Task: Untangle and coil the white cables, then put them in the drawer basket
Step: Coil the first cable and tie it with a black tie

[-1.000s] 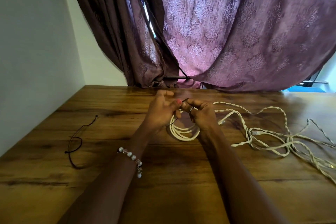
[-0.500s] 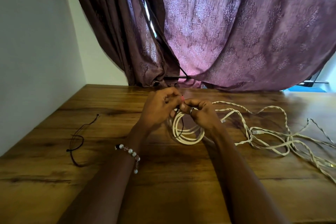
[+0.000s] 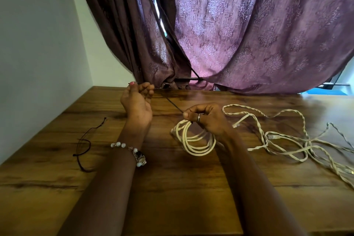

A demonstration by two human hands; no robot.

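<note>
A coil of white cable (image 3: 193, 140) hangs just above the wooden table (image 3: 172, 188), gripped at its top by my right hand (image 3: 206, 119). A thin black tie string (image 3: 173, 105) runs taut from that grip up and left to my left hand (image 3: 137, 101), which pinches its other end with curled fingers. Loose, partly twisted white cables (image 3: 283, 140) sprawl on the table to the right, some with clear plugs. The drawer basket is not in view.
A second thin black string (image 3: 84, 145) lies looped on the table at the left. A white wall borders the left side. Purple curtains (image 3: 249, 34) hang down to the table's far edge.
My hands were together over the coil. My left hand has pulled away up and left, drawing the black string taut, while my right hand stays on the coil.
</note>
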